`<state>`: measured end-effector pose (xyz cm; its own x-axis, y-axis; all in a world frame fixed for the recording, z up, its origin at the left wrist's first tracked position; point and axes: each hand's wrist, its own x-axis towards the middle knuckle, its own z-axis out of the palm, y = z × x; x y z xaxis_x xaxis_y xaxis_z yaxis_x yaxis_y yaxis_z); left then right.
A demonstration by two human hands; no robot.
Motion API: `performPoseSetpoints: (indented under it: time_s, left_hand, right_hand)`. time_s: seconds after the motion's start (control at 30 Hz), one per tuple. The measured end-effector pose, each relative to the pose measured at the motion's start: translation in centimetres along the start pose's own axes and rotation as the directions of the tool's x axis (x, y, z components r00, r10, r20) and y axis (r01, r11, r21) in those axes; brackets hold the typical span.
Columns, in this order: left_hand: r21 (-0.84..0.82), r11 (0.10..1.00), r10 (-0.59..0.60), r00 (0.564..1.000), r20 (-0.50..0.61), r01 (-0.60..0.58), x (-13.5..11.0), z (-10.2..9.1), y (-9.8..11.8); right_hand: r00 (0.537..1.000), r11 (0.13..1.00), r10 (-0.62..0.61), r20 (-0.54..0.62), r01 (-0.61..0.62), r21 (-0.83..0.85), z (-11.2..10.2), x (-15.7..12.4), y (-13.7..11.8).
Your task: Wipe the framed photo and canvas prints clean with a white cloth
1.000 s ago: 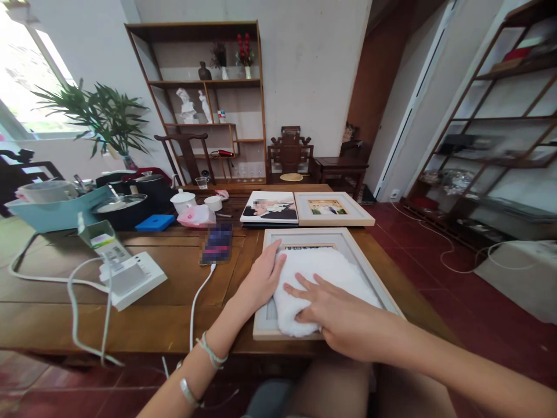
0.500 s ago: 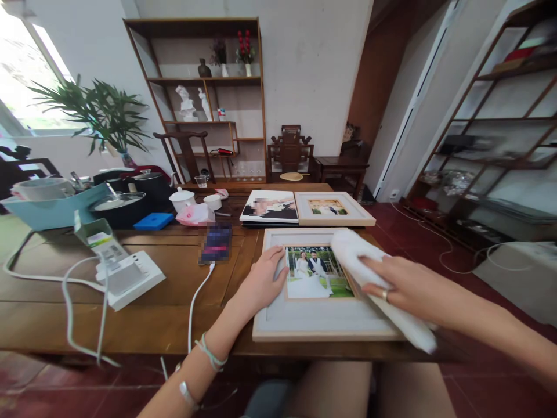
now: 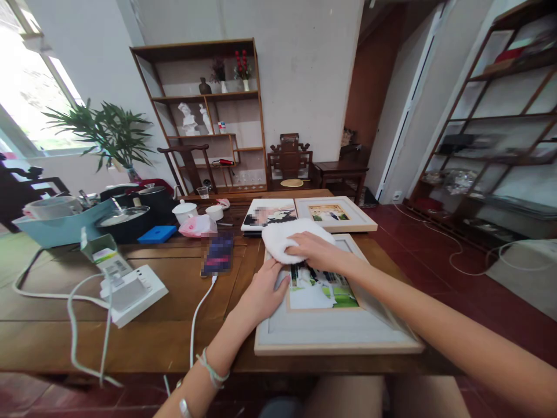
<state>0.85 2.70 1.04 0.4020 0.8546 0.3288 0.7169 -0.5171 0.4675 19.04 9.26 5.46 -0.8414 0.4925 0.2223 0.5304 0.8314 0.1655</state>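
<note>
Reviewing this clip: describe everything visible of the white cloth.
The cloth is plain white and looks soft and fluffy, like fleece, with rounded, rumpled edges. It lies over the far left part of the near frame, hiding the top of its photo. The right hand is on top of it. The left hand is by its near edge; whether they touch is unclear.

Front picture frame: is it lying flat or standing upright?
Lying flat: the frame rests face up on the table, left hand on its edge.

Single head-worn view, looking forward and down, wooden table [image 3: 152,345] close below, wall [image 3: 304,87] farther off
</note>
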Motion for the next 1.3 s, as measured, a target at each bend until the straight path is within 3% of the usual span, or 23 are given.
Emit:
performPoseSetpoints:
  time_s: [0.07,0.47,0.77,0.9,1.07,1.3]
  left_hand:
    - [-0.008,1.000,0.013,1.000,0.000,-0.013,0.1,-0.1,0.1]
    - [-0.007,1.000,0.021,0.999,-0.036,-0.021,0.3,-0.1,0.4]
    - [0.024,0.998,-0.049,0.999,-0.019,0.050,0.2,0.1,0.3]
    - [0.026,0.998,-0.062,0.998,-0.021,0.063,0.1,0.0,0.5]
    - [0.022,0.998,-0.062,0.997,-0.038,0.063,0.1,0.1,0.4]
    - [0.015,0.998,-0.054,0.998,-0.038,0.054,0.1,0.2,0.3]
  right_hand:
    - [0.998,1.000,0.015,0.058,-0.016,0.022,0.3,0.4,-0.7]
    - [0.970,0.980,0.194,0.144,-0.186,-0.067,-0.7,-0.2,-1.8]
    - [0.897,0.916,0.398,0.190,-0.376,-0.142,-2.4,-7.5,1.3]
    - [0.888,0.908,0.418,0.190,-0.402,-0.119,-2.1,-8.8,1.9]
    - [0.899,0.912,0.404,0.170,-0.383,-0.143,-2.3,-8.6,0.1]
    - [0.858,0.910,0.412,0.308,-0.404,-0.093,-5.4,-10.6,-5.5]
